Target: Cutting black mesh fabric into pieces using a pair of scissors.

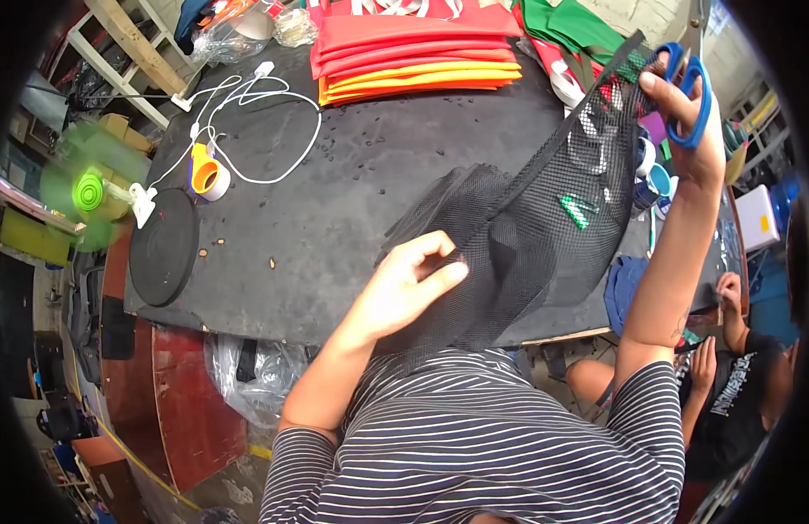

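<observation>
A sheet of black mesh fabric (518, 253) is stretched between my hands, its lower part hanging over the table's near edge against my striped shirt. My left hand (404, 284) pinches it near the middle, thumb and forefinger together. Raised at the far right, my right hand (697, 140) grips the upper corner of the mesh between thumb and fingers. The same hand also carries scissors with blue handles (701, 105), their blades pointing up and away. Through the mesh, a small green shiny piece (579, 211) shows on the table side.
Folded red and orange fabric (417, 52) is stacked at the table's back, green fabric (574, 31) beside it. A white cable (269, 179), a tape roll (210, 177) and a black disc (164, 249) lie left. A green fan (88, 188) spins there. Another person (727, 393) sits low right.
</observation>
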{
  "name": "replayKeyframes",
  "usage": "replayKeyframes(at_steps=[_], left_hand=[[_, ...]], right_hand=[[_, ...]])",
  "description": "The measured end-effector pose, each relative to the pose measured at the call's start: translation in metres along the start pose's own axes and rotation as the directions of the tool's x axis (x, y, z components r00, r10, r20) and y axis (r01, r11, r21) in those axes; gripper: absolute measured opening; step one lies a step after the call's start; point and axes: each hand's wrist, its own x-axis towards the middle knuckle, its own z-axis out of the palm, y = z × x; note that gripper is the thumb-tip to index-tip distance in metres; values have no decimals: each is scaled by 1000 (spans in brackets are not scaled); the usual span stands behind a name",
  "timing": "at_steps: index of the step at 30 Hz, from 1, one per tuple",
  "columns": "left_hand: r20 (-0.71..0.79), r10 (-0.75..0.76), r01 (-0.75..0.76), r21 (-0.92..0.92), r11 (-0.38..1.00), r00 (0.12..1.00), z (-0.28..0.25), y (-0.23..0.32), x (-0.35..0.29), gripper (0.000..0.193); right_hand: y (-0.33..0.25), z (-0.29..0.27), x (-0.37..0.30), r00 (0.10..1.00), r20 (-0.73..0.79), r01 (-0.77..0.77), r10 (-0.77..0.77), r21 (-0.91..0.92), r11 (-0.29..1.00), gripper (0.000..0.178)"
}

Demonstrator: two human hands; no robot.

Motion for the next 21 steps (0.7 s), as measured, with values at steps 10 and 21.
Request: replayKeyframes(at_steps=[10,21], left_hand=[[174,-84,173,-593,787,981,-49,22,-11,48],[-20,92,-29,865,502,996,-37,-16,-34,37]], right_hand=[[58,48,-23,934,166,-313,316,-41,949,38],[171,23,-67,945,274,-287,180,421,860,35]])
